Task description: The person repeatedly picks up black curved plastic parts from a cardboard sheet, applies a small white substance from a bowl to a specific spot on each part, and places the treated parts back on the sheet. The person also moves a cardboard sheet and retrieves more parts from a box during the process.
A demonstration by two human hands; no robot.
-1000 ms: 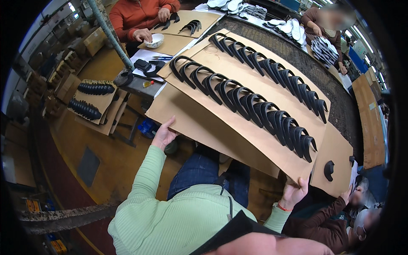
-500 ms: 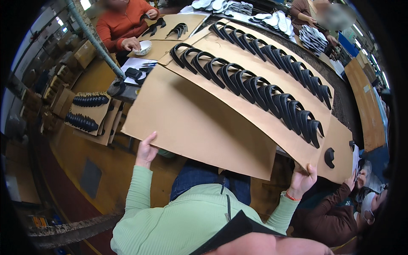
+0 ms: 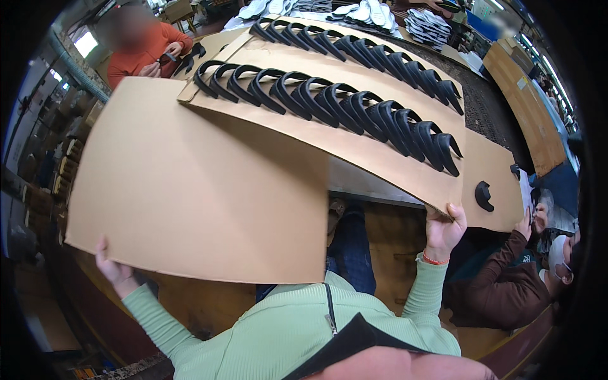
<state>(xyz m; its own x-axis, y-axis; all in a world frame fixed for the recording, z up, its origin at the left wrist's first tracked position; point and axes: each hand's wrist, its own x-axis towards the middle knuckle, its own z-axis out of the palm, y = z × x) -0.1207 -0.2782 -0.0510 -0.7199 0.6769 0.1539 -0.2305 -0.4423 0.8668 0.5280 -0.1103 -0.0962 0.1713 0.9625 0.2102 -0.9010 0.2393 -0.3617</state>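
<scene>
My left hand [image 3: 115, 268] grips the near left edge of a bare cardboard sheet [image 3: 209, 202], thumb on top and the other fingers hidden beneath. Held by its near right corner in my right hand [image 3: 446, 229] is a second cardboard sheet [image 3: 405, 182], its near edge raised over the bare one. Two rows of curved black strips [image 3: 345, 109], bent into arches and overlapping each other, stand along this upper sheet. The bare sheet reaches under the upper sheet's left part.
Another cardboard sheet [image 3: 499, 183] with a black curved piece [image 3: 484, 196] lies at the right, beside a person in brown [image 3: 506, 288]. A person in orange [image 3: 142, 50] handles a dark piece at the far left. White shoe soles [image 3: 367, 16] are piled at the back.
My left hand has drawn the bare sheet left and toward me, out from under the loaded one. My right hand keeps its hold on the corner. A white bowl at the far left has left view.
</scene>
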